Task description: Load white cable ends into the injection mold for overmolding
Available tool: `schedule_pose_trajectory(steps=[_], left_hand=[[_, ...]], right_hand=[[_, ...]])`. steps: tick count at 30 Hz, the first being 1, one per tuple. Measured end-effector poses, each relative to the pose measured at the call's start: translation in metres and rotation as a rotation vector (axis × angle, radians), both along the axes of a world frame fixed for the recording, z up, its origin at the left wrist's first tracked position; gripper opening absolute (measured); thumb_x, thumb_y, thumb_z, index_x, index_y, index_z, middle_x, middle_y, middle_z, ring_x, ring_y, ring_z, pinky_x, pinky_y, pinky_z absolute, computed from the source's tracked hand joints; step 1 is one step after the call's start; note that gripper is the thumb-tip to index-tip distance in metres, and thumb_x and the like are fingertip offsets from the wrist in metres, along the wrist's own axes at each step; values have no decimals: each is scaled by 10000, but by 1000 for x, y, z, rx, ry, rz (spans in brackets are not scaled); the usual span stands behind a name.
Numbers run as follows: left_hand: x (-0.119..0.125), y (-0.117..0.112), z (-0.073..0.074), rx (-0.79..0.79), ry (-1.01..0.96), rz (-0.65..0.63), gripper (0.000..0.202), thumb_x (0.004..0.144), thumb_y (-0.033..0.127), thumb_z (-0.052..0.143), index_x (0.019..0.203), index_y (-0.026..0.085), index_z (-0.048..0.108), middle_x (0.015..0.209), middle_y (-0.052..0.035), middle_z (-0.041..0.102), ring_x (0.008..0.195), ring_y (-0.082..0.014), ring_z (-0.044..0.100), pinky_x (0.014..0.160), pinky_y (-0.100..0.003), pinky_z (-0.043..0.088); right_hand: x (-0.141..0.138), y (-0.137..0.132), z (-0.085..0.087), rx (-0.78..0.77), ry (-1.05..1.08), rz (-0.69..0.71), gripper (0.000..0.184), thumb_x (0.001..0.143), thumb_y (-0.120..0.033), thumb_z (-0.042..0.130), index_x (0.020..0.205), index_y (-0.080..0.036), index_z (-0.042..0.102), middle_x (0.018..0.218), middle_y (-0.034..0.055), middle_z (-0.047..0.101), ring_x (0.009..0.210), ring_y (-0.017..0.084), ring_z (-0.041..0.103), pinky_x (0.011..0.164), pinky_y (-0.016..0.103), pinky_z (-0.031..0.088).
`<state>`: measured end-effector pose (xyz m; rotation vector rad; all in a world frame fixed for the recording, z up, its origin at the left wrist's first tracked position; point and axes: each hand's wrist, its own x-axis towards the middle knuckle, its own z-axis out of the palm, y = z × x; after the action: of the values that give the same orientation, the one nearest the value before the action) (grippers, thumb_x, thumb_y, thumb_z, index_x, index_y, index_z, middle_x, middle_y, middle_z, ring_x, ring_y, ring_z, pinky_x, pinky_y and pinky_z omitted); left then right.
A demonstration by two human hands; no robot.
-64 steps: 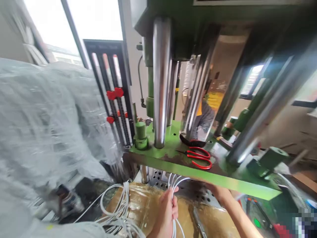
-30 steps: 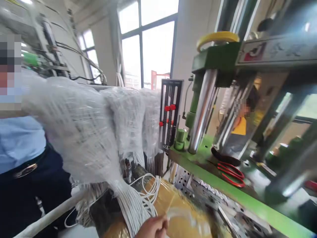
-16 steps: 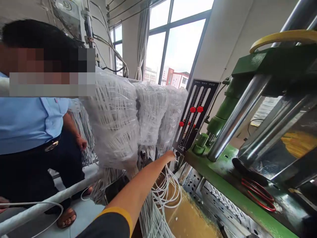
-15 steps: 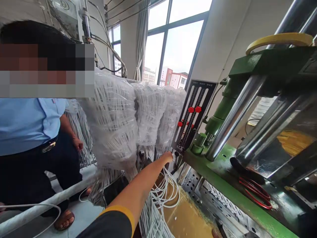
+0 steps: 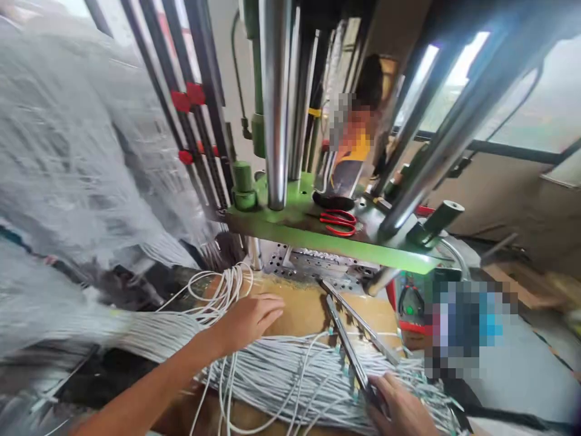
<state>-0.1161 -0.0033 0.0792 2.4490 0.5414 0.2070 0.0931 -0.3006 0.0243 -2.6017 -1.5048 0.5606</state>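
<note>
My left hand (image 5: pixel 255 316) stretches its fingers above the tan work surface (image 5: pixel 295 309), beside loops of thin white cable (image 5: pixel 231 290); it looks open, holding nothing. Below it a thick bundle of white cables (image 5: pixel 272 381) runs across to the right. At the lower right my right hand (image 5: pixel 399 407) is closed around the near end of a long, narrow metal bar (image 5: pixel 348 348). A second metal bar (image 5: pixel 363 324) lies beside the first, with small pieces along them. Green-tipped cable ends lie around the bars.
Ahead stands a press with a green plate (image 5: pixel 290 230) and steel columns (image 5: pixel 276 109). Red-handled scissors (image 5: pixel 338 222) lie on the plate. Plastic-wrapped cable bundles (image 5: pixel 82 139) hang at left. A person (image 5: pixel 358 145) is behind the press. Pliers (image 5: pixel 411 297) are at right.
The view has swung right toward the press. My left hand has come back from beside the hanging bundles to above the work surface. My right hand now shows, holding a metal bar.
</note>
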Motion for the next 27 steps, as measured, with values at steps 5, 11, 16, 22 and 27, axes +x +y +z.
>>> schedule_pose_trajectory(steps=[5, 11, 16, 22, 27], left_hand=[[42, -49, -36, -318, -60, 50, 373, 876, 329, 544, 1219, 220, 642, 1254, -82, 635, 989, -234, 661, 878, -314, 505], [83, -56, -56, -463, -39, 134, 799, 712, 274, 700, 1441, 161, 394, 1539, -134, 288, 1255, -318, 494, 1013, -386, 452], [78, -39, -58, -516, -129, 118, 844, 672, 294, 761, 1434, 226, 403, 1572, -93, 212, 1402, -302, 301, 1093, -393, 393], [69, -2, -59, -204, -335, 242, 558, 717, 250, 715, 1260, 259, 585, 1455, -71, 398, 1305, -248, 446, 1094, -364, 395], [97, 50, -56, 36, -384, 445, 434, 711, 311, 732, 1123, 192, 662, 1193, -103, 593, 1158, -263, 557, 1062, -379, 413]], right_hand=[[-6, 10, 8, 88, 199, -200, 327, 792, -160, 402, 1048, -178, 604, 859, 61, 677, 806, 224, 647, 723, 312, 466], [6, 20, 26, 313, 645, -235, 554, 722, -279, 562, 1263, -162, 550, 971, 41, 670, 754, 175, 569, 732, 263, 446], [19, 36, 33, 313, 789, -191, 587, 721, -266, 623, 1296, -176, 550, 874, 7, 619, 739, 145, 498, 691, 234, 415], [46, 89, 36, 299, 712, -104, 623, 694, -211, 662, 1309, -206, 564, 805, -1, 666, 705, 161, 567, 623, 236, 434], [81, 161, 32, 581, 253, -25, 441, 794, -304, 648, 1215, -176, 637, 1171, 102, 667, 1057, 262, 606, 933, 354, 456]])
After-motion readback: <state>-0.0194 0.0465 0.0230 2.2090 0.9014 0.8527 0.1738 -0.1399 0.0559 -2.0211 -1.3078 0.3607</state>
